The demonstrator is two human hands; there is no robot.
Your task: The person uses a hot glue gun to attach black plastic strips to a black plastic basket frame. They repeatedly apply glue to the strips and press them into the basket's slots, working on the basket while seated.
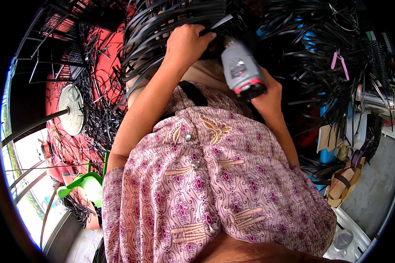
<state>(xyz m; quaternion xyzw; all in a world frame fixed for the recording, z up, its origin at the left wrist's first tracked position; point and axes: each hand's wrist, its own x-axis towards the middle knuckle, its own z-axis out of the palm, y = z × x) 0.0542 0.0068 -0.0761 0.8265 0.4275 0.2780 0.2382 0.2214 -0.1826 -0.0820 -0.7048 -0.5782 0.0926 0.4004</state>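
My left hand [186, 43] is closed at the black woven strips [151, 33], thumb and fingers pinching at a flat black strip. Part of that grip is hidden by the fingers. A loose strip end [223, 22] sticks up just beyond it, catching the light. My right hand [270, 94] is wrapped round the handle of a grey power tool [239, 65] with a red band and black rear end. Its short metal tip points away from me, toward the strips beside my left hand. The tool is slightly blurred, and most of its handle is hidden.
Tangled black strips [311, 57] fill the right side, with pink-handled cutters [340, 65] among them. A steel canister [379, 103] stands farther right. At left are a black wire rack [52, 39], a pale round disc [71, 109] and a green plastic thing [85, 186].
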